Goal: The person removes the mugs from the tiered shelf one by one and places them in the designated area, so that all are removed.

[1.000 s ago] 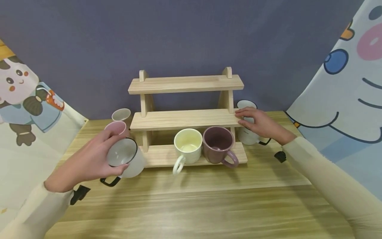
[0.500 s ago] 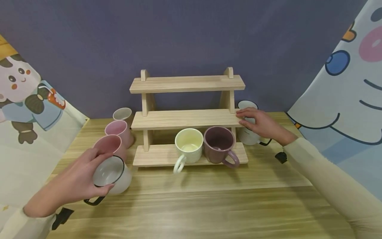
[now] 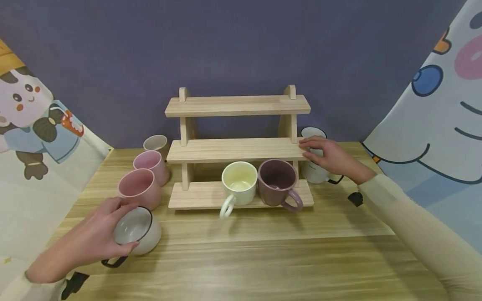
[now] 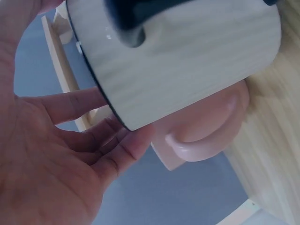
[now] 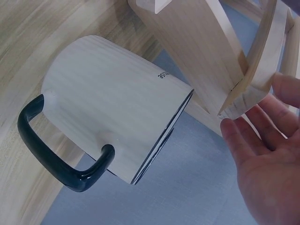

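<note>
A person sits at a pale wooden table (image 3: pixel 263 251) facing a small three-tier wooden rack (image 3: pixel 238 146) set against a dark purple-grey wall. The left hand (image 3: pixel 90 240) is curled around a white mug with a black rim and black handle (image 3: pixel 137 230), gripping it by the rim and side, with its mouth tipped toward the camera and its handle pointing down toward the person. This mug is at the near left of the table, in front of the rack's left end; whether its base touches the tabletop cannot be told. In the left wrist view the fingers (image 4: pixel 93 105) wrap the mug's rim, and a pink mug's handle shows just behind it. Two pink mugs stand just beyond — the nearer pink mug (image 3: pixel 138 188) close behind the held one, the farther pink mug (image 3: pixel 151 165) beside the rack's left post, with a beige mug (image 3: pixel 155 143) behind that. On the rack's lowest shelf stand a cream mug (image 3: pixel 238 183) and a mauve mug (image 3: pixel 276 180), side by side with their handles toward the person. The right hand (image 3: pixel 327 156) lies flat with relaxed fingers, fingertips touching the right end of the middle shelf — gripping nothing. Beneath and behind it stands a second white mug with a black handle (image 5: pixel 117 112), upright on the table beside the rack's right post.
</note>
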`<act>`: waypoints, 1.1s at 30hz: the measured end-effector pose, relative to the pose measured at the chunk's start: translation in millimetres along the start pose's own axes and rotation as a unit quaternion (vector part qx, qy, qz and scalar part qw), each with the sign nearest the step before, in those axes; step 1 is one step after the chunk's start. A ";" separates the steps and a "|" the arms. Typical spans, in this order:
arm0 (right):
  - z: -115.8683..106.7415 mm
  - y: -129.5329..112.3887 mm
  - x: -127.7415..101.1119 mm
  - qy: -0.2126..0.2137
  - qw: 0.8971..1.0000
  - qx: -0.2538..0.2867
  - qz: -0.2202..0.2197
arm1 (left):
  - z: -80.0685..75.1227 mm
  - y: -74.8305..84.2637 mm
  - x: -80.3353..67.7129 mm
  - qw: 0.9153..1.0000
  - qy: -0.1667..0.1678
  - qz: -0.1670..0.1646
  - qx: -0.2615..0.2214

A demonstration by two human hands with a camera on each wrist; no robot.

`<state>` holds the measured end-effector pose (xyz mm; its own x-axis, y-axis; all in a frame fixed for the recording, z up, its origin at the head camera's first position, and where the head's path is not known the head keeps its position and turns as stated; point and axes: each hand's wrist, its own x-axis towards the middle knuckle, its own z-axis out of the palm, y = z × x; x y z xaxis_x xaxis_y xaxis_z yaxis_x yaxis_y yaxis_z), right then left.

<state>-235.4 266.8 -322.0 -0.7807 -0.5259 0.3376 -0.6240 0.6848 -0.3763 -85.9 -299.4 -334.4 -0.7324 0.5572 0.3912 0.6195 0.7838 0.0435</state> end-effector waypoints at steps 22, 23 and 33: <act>-0.7 -0.4 0.0 -0.009 1.000 0.004 0.009 | -3.3 -21.3 -10.4 1.000 -0.011 0.019 0.002; -0.6 0.1 -0.2 -0.010 1.000 0.003 0.009 | -3.8 -22.3 -10.6 1.000 -0.011 0.017 0.003; -1.6 -0.5 -0.8 -0.014 1.000 0.003 0.005 | -6.0 -27.5 -11.1 1.000 -0.013 -0.013 0.012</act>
<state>-234.4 267.7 -320.8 -0.7873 -0.5333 0.3094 -0.6165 0.6873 -0.3841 -93.2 -328.7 -334.4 -0.7552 0.5433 0.3668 0.5938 0.8040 0.0319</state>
